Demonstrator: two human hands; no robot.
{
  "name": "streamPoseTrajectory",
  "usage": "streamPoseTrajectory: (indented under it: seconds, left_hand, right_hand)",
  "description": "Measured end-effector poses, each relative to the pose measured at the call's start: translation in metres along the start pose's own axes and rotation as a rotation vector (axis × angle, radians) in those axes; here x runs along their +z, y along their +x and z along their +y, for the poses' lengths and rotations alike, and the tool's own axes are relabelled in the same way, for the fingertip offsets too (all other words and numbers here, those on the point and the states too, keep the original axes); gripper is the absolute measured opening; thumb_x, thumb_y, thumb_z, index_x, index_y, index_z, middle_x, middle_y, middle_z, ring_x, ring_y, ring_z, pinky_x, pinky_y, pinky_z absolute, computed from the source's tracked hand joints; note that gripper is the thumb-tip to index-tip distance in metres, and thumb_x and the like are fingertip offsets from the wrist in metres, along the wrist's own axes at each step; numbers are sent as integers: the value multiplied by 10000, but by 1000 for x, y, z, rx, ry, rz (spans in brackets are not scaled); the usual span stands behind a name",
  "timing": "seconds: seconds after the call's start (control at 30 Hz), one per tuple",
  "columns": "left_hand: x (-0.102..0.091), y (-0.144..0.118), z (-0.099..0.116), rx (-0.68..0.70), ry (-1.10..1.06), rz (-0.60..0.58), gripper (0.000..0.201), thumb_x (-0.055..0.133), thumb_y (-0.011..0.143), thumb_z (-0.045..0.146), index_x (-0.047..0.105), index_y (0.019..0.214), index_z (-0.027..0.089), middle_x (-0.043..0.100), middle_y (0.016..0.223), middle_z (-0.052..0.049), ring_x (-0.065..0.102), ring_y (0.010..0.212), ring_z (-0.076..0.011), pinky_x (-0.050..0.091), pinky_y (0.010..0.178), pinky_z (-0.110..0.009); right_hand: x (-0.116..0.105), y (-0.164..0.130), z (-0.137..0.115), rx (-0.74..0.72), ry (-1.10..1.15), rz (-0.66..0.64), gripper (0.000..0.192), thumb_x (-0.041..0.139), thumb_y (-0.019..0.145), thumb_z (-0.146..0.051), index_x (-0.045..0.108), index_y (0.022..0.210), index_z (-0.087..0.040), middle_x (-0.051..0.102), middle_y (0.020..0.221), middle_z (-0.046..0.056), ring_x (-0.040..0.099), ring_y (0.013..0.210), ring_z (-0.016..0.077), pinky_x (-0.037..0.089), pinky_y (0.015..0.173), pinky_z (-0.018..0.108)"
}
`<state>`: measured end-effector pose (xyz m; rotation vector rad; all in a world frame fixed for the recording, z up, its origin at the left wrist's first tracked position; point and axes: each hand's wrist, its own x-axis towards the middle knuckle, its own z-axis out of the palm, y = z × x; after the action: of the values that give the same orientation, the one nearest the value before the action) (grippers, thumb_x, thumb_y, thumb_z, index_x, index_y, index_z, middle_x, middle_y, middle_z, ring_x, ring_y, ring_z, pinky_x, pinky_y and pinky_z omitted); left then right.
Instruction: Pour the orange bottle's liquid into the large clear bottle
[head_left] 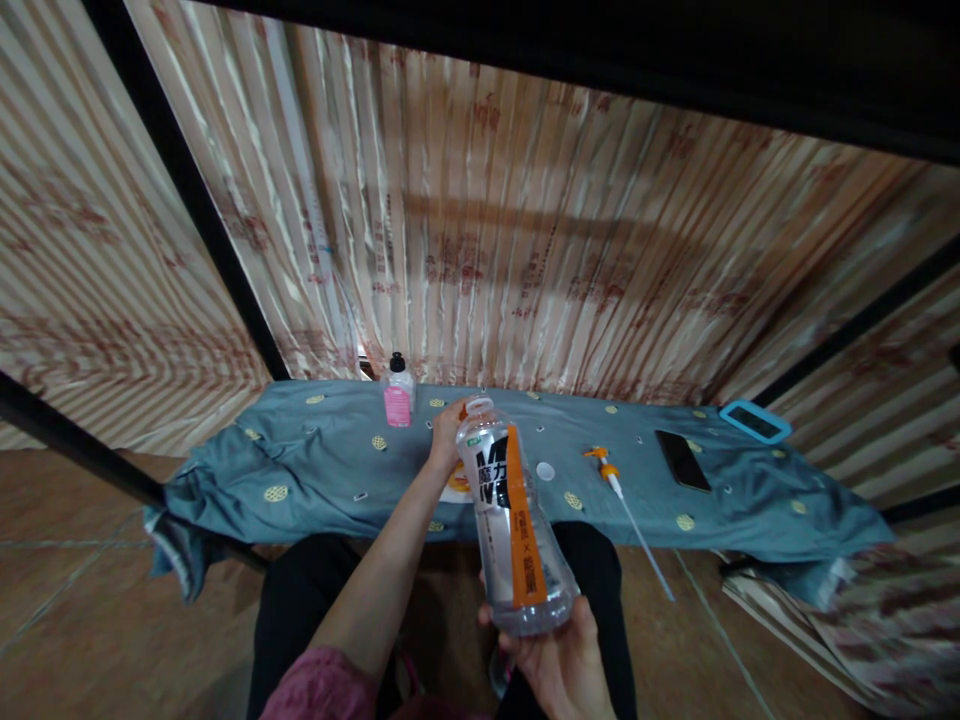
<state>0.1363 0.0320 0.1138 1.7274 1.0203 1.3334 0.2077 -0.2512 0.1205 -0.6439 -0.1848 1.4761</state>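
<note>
My right hand (559, 650) is wrapped round the base of a large clear plastic bottle (504, 520) with an orange, white and black label. The bottle is tilted away from me, its uncapped mouth pointing to the far side of the table. Beside the bottle's neck, my left hand (448, 432) is closed with its fingers partly hidden behind the bottle. Something orange shows at those fingertips, but I cannot tell what they hold. Just below that hand, a white and yellow-orange item (456, 484) is mostly covered by the bottle.
On the blue-green cloth (337, 470) stands a small pink-labelled bottle (398, 392) with a black cap. To the right lie a white disc (545, 470), an orange-and-white pump top (606, 468) with a long tube, a black phone (682, 460) and a blue-framed device (754, 421). Curtains surround the table.
</note>
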Motion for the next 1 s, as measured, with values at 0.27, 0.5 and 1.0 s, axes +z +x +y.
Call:
streamPoseTrajectory:
  seconds: [0.27,0.5,1.0]
  left_hand:
    - [1,0,-5,19,8,-4,88,713,777,222,794,805,200,840,881,-85,778,837,-244,598,812,-301]
    - [1,-1,-8,27,-1,-6,106,718,781,263,788,817,192,843,886,-88,768,838,-247,603,805,-315]
    - [2,-1,-9,13,-16,-5,139,713,770,314,780,821,204,844,918,-97,776,867,-251,605,842,-320]
  right_hand:
    - [5,-1,-1,12,-2,28,515,983,602,-639,900,921,-242,896,958,128,869,781,310,666,605,241]
    - [5,-1,-2,4,-6,25,523,977,613,-640,898,928,-230,896,958,121,868,770,301,663,596,234]
    - [6,-1,-3,15,-7,19,525,975,629,-633,897,930,-209,895,959,138,870,787,309,674,607,233]
